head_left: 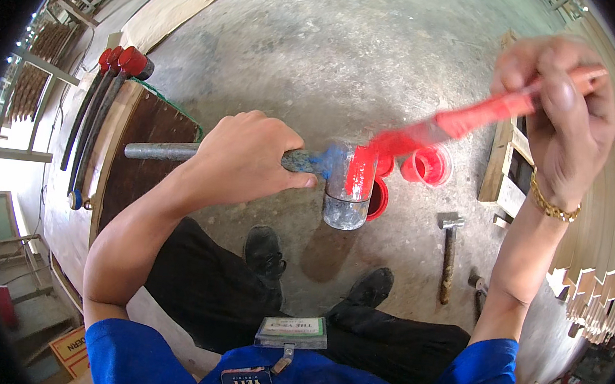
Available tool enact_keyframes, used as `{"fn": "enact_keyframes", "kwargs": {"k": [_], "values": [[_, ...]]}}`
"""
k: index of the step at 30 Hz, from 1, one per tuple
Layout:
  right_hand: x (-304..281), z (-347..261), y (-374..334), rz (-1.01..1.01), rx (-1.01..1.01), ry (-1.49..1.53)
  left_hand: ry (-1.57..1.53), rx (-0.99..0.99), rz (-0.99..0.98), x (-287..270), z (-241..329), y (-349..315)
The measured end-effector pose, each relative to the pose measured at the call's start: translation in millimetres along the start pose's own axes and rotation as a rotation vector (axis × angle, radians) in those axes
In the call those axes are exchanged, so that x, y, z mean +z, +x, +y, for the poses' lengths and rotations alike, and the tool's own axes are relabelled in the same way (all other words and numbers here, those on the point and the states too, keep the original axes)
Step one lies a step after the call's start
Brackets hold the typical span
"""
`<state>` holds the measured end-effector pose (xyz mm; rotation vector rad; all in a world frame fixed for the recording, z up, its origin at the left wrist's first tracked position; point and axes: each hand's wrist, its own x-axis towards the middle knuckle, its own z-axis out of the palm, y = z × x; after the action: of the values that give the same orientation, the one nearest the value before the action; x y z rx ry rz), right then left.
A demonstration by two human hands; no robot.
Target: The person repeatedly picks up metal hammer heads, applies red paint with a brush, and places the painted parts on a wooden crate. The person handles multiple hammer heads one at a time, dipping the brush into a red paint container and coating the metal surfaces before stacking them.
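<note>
My left hand (242, 154) is wrapped round the metal handle of a mallet (343, 213), holding it sideways above the floor. The mallet's grey cylindrical head carries a wet patch of red paint, with blue smears where the handle joins. Raised at the right, my right hand (570, 115) grips a red-coated paintbrush (472, 117), slightly blurred by motion. Its bristles reach the upper right of the mallet head; whether they touch is hard to tell. Behind the head stand a clear plastic cup (443, 159) with red paint inside and a red round container (380, 201), partly hidden.
Several mallets with red-painted heads (136, 61) lean against a dark wooden box (135, 178) at left. A hammer (449, 254) lies on the concrete floor at right, near a wooden frame (496, 167). My black shoes (263, 253) are below the mallet.
</note>
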<state>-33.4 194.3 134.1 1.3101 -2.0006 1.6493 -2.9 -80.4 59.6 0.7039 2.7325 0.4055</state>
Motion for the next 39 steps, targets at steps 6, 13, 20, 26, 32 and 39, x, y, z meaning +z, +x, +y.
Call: {"fn": "enact_keyframes", "kwargs": {"k": [6,13,20,26,32,39], "values": [[26,3,1,-0.1,0.074,-0.15,0.006,-0.094,-0.066,-1,2,1],[23,-5,3,-0.21,0.064,-0.145,0.007,-0.144,-0.109,0,4,3],[14,1,1,-0.006,0.143,0.022,0.059,-0.072,-0.08,5,7,7],[-25,31,-10,0.365,0.287,-0.102,0.03,-0.027,0.077,10,1,15],[-67,15,-32,0.735,0.101,0.351,-0.399,0.041,0.536,9,-22,17],[0,11,3,0.705,-0.034,0.264,-0.682,-0.129,0.743,6,-24,22]]}}
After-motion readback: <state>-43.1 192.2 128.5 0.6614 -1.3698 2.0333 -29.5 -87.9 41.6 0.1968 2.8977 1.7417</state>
